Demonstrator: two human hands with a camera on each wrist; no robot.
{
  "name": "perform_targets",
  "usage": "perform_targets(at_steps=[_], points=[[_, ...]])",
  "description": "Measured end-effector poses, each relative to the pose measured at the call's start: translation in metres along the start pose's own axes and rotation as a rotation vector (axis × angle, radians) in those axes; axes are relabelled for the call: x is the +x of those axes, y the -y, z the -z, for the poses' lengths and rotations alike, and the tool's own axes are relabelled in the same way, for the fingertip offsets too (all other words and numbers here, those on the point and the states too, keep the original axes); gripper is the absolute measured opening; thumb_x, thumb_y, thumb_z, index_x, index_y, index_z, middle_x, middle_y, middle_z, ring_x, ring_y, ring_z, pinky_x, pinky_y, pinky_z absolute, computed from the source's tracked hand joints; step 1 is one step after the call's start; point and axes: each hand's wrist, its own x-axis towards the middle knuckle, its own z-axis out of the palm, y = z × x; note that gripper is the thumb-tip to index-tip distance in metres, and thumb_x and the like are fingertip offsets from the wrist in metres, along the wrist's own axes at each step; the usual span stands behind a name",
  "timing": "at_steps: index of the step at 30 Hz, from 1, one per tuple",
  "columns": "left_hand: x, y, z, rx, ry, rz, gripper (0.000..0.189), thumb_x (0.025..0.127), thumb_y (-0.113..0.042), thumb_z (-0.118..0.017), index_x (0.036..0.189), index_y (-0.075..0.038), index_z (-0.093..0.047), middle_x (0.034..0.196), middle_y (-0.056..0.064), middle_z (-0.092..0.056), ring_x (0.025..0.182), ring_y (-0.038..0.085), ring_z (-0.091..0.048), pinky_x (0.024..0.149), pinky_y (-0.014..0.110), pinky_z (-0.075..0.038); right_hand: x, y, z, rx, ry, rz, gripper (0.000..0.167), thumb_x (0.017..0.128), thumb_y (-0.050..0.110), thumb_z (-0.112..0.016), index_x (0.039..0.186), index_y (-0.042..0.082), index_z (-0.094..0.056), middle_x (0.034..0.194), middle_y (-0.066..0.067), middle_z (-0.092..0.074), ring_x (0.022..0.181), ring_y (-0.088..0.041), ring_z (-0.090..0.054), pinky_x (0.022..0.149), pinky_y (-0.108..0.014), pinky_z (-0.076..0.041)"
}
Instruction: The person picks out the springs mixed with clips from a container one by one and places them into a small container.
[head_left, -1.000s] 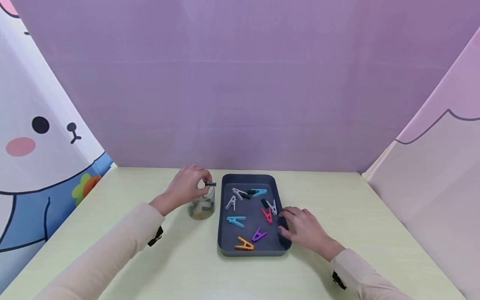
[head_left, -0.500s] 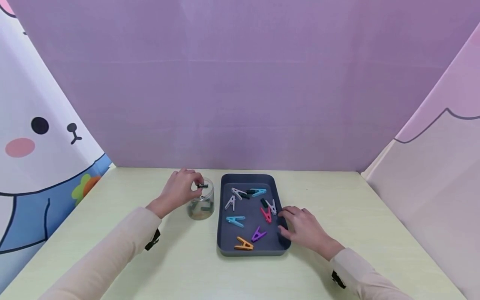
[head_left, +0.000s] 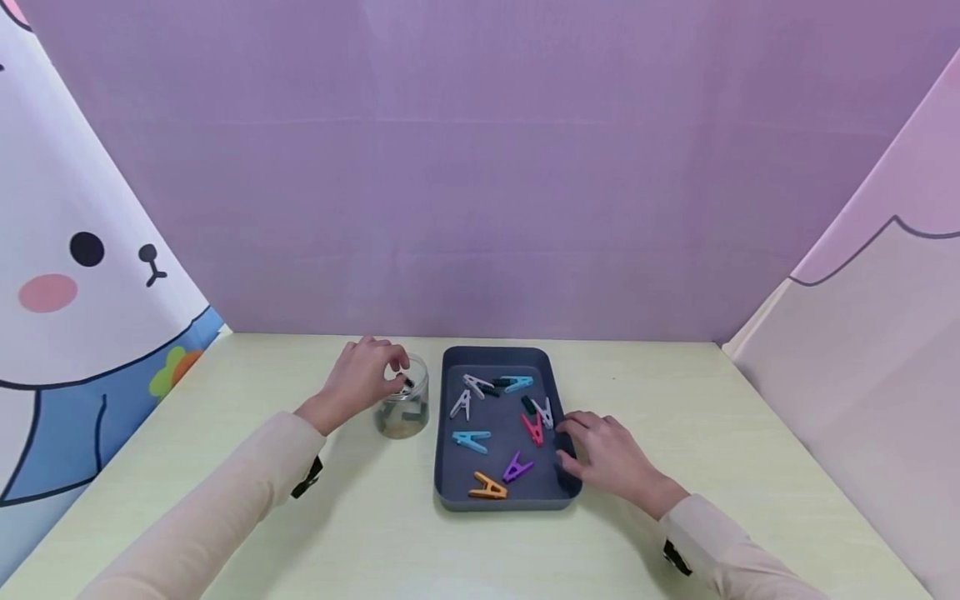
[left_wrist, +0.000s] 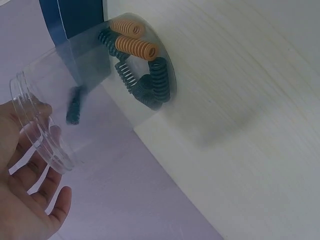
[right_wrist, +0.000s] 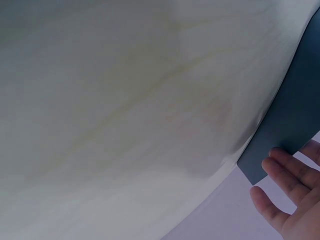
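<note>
My left hand [head_left: 363, 375] is at the mouth of a clear jar [head_left: 402, 429], with thumb and fingertips at the rim. In the left wrist view, a blurred dark green coil spring [left_wrist: 74, 106] hangs inside the jar, apart from the fingers. Lower down lie orange springs [left_wrist: 137, 47] and several dark green springs [left_wrist: 159, 80]. My right hand [head_left: 603, 458] rests at the right side of a dark grey tray [head_left: 498, 417], its fingers loosely bent and touching the edge. In the right wrist view, fingertips touch the tray's outer wall [right_wrist: 287, 120].
The tray holds plastic clips: a purple clip [head_left: 517, 467], an orange clip [head_left: 488, 487], a red clip [head_left: 532, 429], blue clips [head_left: 471, 441] and white clips [head_left: 461, 405]. Dark springs [head_left: 528, 405] lie among them. A purple backdrop [head_left: 480, 183] stands behind the table [head_left: 352, 533].
My left hand has moved slightly left, bringing the spring over the jar, and has let it go; the spring is now inside the jar. The right hand has stayed at the tray.
</note>
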Motion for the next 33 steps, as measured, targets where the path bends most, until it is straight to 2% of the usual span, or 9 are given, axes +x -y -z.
perform_targets(at_steps=[10, 20, 27, 33], points=[[0.0, 0.001, -0.001, 0.006, 0.004, 0.001, 0.015, 0.075, -0.02, -0.069, 0.089, -0.014, -0.068, 0.081, -0.001, -0.066, 0.086, 0.023, -0.053, 0.073, 0.042, -0.04, 0.0, 0.0, 0.0, -0.005, -0.009, 0.008, 0.036, 0.076, 0.037, -0.067, 0.101, 0.011, -0.065, 0.108, -0.006, -0.064, 0.1, -0.021, -0.06, 0.078, -0.04, -0.049], [0.001, -0.003, 0.004, 0.017, 0.01, -0.016, 0.018, 0.075, -0.019, -0.07, 0.091, -0.013, -0.067, 0.084, 0.002, -0.066, 0.086, 0.026, -0.054, 0.076, 0.044, -0.041, 0.001, 0.0, -0.001, 0.013, -0.02, 0.004, 0.035, 0.075, 0.035, -0.069, 0.1, 0.011, -0.066, 0.106, -0.005, -0.064, 0.098, -0.02, -0.06, 0.078, -0.039, -0.049], [0.008, -0.007, 0.005, 0.007, -0.022, -0.043, 0.018, 0.075, -0.02, -0.07, 0.092, -0.014, -0.067, 0.086, 0.002, -0.066, 0.087, 0.024, -0.056, 0.077, 0.043, -0.041, 0.001, 0.0, 0.001, 0.007, 0.003, -0.003, 0.035, 0.076, 0.036, -0.068, 0.101, 0.011, -0.066, 0.107, -0.005, -0.064, 0.099, -0.02, -0.06, 0.078, -0.039, -0.048], [0.015, -0.017, 0.006, -0.013, -0.026, -0.051, 0.018, 0.076, -0.021, -0.069, 0.093, -0.014, -0.067, 0.089, 0.001, -0.066, 0.09, 0.023, -0.056, 0.081, 0.044, -0.042, 0.001, 0.0, 0.001, 0.003, 0.006, -0.002, 0.036, 0.076, 0.037, -0.068, 0.101, 0.011, -0.066, 0.107, -0.006, -0.064, 0.099, -0.021, -0.06, 0.078, -0.039, -0.048]])
